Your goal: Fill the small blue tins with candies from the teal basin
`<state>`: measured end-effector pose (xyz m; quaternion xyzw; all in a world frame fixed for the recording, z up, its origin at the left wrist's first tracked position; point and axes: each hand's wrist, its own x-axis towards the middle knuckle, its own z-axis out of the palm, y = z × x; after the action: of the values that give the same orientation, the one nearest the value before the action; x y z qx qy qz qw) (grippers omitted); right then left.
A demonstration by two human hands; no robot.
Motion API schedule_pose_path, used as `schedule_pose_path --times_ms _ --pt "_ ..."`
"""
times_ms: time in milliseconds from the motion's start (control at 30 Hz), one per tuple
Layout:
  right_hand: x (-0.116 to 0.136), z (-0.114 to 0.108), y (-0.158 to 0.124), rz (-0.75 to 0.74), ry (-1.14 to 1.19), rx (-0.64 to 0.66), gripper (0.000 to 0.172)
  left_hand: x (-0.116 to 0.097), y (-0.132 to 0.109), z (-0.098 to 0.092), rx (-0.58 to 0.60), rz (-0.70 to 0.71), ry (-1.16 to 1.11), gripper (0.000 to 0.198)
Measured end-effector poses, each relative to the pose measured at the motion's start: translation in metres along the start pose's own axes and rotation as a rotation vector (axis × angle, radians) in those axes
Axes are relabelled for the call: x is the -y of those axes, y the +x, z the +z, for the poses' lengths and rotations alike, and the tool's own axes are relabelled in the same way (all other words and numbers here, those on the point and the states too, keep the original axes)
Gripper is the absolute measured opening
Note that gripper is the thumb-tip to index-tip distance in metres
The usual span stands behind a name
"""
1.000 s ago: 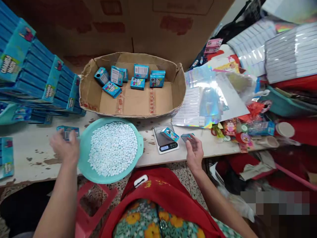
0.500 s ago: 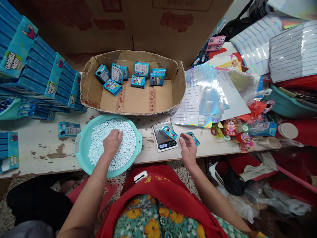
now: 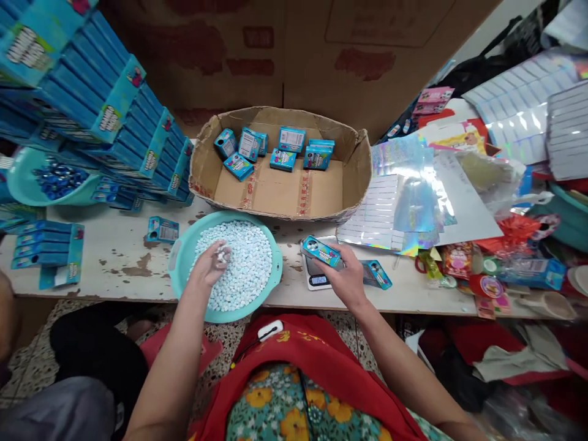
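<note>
Left hand hovers over the teal basin, fingers pinched on a few white candies from the heap, palm turned up so none spill. Right hand grips a small blue box level just above the scale, beside the basin at the counter's front edge. A second blue box lies just right of the scale.

Open bench surface lies left of the basin, broken only by one small box and flat cartons at the left edge. The carton stacks block the far left. The cardboard tray wall stands just behind the basin; its near floor is bare. Right of the scale, clutter covers the bench.
</note>
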<state>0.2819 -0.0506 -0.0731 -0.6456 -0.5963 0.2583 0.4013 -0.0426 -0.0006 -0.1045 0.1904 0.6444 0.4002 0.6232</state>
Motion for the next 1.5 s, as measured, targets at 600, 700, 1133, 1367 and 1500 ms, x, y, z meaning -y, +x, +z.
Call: schedule_pose_path --times_ms 600,700,1133,1367,1500 --pt "0.082 0.096 0.014 -0.196 0.07 0.427 0.031 -0.075 -0.077 0.024 0.453 0.783 1.125 0.028" --pt "0.083 0.099 0.015 -0.183 0.09 0.419 0.031 -0.078 -0.076 0.024 0.447 0.787 1.059 0.024" --pt "0.082 0.094 0.018 -0.133 0.225 0.418 0.031 -0.051 -0.064 -0.005 0.227 0.73 1.076 0.058" --pt "0.113 0.121 0.02 -0.201 0.356 0.515 0.037 -0.063 -0.081 -0.01 0.285 0.718 0.921 0.035" --pt "0.114 0.121 0.035 -0.215 0.316 0.394 0.065 -0.069 -0.079 -0.065 -0.269 0.576 0.834 0.044"
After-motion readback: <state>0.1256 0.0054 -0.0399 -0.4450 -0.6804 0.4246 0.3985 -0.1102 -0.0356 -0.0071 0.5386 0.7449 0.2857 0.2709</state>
